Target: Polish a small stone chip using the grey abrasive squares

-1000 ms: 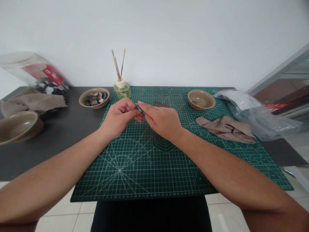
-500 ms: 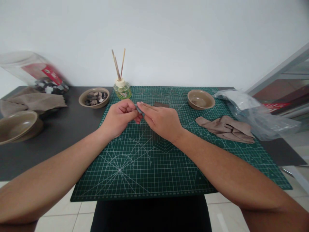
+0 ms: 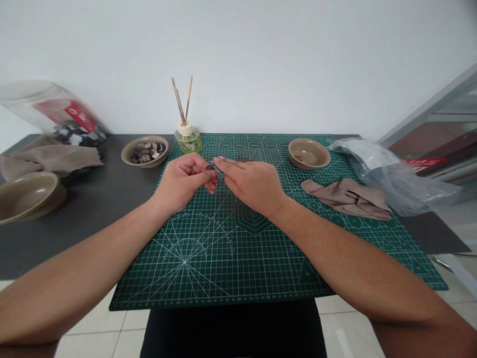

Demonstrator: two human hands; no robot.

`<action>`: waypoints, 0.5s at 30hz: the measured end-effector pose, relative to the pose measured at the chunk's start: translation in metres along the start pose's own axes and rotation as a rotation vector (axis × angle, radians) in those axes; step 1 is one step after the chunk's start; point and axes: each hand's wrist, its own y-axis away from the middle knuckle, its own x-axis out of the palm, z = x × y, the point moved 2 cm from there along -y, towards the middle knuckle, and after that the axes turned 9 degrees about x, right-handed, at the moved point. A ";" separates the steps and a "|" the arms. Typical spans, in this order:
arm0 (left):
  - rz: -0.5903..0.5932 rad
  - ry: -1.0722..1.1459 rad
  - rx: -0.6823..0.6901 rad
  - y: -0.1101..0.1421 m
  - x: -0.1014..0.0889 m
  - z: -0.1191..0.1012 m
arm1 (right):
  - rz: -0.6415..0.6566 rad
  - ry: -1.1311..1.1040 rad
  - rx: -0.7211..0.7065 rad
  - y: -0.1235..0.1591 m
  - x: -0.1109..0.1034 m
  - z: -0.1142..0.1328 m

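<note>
Both hands meet above the middle of the green cutting mat (image 3: pixel 194 283). My left hand (image 3: pixel 184 181) pinches a small dark disc-like piece (image 3: pixel 210 167) between thumb and forefinger; most of it is covered. With fingers pressed together, my right hand (image 3: pixel 257 186) grips a small grey-blue piece (image 3: pixel 219 172) against that disc. Its material is too small to make out. Behind the right hand, a flat brown rectangular piece (image 3: pixel 244 159) lies partly hidden on the mat. Left of the hands stands a bowl (image 3: pixel 126 157) holding several flat round pieces, dark and pale.
A reed diffuser (image 3: pixel 188 139) stands behind the left hand. To the right are a bowl (image 3: pixel 322 158), a crumpled brown cloth (image 3: pixel 350 199) and a clear plastic bag (image 3: pixel 406 181). Further left lie another cloth (image 3: pixel 70 156), a bowl (image 3: pixel 48 199) and a clear jar (image 3: pixel 40 104).
The right hand has shifted slightly right and down, and more of the dark disc shows between the fingers. The left hand keeps its pinch nearly in place.
</note>
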 end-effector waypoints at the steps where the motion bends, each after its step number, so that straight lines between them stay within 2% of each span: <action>1: -0.008 -0.004 0.011 0.000 0.000 -0.001 | -0.006 0.003 0.001 0.000 0.000 -0.001; 4: -0.037 -0.032 0.024 -0.001 -0.002 -0.003 | -0.024 0.001 0.027 -0.001 -0.001 -0.004; 8: -0.019 -0.074 -0.074 -0.002 -0.002 -0.003 | -0.030 -0.031 0.065 0.000 -0.002 -0.002; 12: 0.020 -0.095 -0.146 -0.001 -0.001 -0.001 | 0.024 -0.055 0.012 0.000 0.000 0.003; 15: 0.001 -0.089 -0.159 0.000 -0.001 -0.001 | 0.052 -0.063 -0.018 0.000 0.002 0.005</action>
